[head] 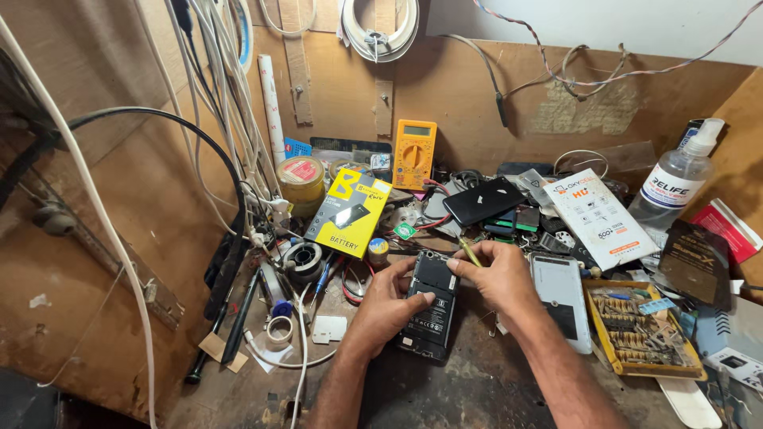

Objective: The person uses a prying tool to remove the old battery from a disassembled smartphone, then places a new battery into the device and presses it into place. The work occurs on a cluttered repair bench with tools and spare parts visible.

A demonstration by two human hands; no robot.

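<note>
phone: i see the opened phone (430,311) lying face down near the lower middle of the frame on the dark bench (477,389), its back cover off and the black battery and board bare
left hand: my left hand (387,308) lies along the phone's left edge, thumb pressed on the battery face, fingers curled round the side to steady it
right hand: my right hand (499,274) is closed in a pinch on a thin yellow-handled tool (469,253), tip set at the phone's upper right corner
progress: i judge the opening as done, since the inside shows; the work at the top edge looks under way, and i cannot tell whether any screws are out
right of centre: a white phone (561,297) lies just beside my right wrist, and a yellow tray of small bits (640,334) sits further right
left of centre: tape rolls, a solder spool (303,258) and loose white cable crowd the bench near my left forearm
farther back: a yellow and black battery box (350,213), a black phone (482,199) and a white printed packet (602,217) lie above the hands
far wall: an orange multimeter (414,152) leans on the board wall; a clear spray bottle (679,179) stands upper right
in the way: clutter presses close on all sides of the phone, so i see little free room around it
</note>
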